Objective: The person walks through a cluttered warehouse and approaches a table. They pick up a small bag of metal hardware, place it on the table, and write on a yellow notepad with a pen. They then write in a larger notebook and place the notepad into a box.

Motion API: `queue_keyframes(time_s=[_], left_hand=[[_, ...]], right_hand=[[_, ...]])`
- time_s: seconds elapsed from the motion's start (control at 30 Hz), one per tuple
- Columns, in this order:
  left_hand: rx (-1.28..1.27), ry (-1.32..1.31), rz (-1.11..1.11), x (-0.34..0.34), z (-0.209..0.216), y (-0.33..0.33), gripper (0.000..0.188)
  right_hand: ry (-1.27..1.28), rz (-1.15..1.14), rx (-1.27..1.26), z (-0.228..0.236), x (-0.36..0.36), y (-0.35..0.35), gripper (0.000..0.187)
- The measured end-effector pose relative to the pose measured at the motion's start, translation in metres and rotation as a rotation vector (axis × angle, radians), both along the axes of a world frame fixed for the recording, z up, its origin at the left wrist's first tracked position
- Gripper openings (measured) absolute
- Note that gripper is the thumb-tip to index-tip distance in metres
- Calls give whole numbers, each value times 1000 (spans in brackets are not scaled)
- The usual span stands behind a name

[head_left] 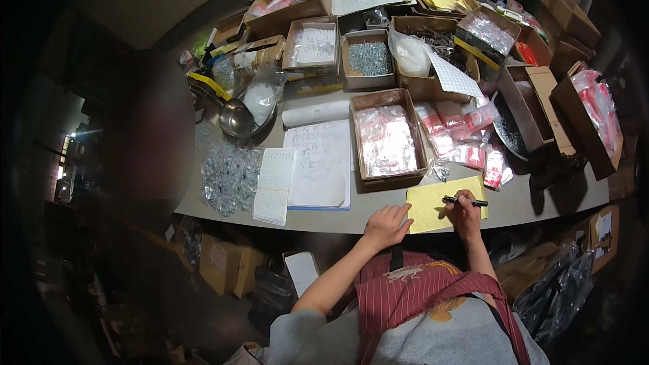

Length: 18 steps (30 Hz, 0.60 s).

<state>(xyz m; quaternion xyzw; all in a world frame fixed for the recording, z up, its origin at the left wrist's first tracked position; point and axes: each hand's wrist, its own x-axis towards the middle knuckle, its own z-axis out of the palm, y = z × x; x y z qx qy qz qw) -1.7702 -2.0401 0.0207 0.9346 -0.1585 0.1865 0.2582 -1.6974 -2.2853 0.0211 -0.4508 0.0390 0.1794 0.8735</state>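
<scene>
r hand has fingers closed round a black pen over yellow paper at table's near edge; l hand, fingers loosely open, touches paper's left side (box w/ plastic bags just past far left corner).

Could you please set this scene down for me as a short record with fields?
Left hand: at the left edge of the yellow sheet, grasping nothing visible
Right hand: holds a black marker pen over the sheet
Beyond the sheet: open cardboard box of red-and-clear packets
Left of box: handwritten pages
Farther left: metal bowl
</scene>
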Motion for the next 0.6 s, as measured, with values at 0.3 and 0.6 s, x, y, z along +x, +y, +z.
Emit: queue_keyframes(time_s=[0.3, 0.6], left_hand=[[14, -17, 8, 1, -2, -1, 36], [-37, -5, -9, -1, 6, -3, 35]], right_hand=[[-33, -8, -41, -2, -1, 0, 21], [-23, 9, -62, -6, -1, -2, 23]])
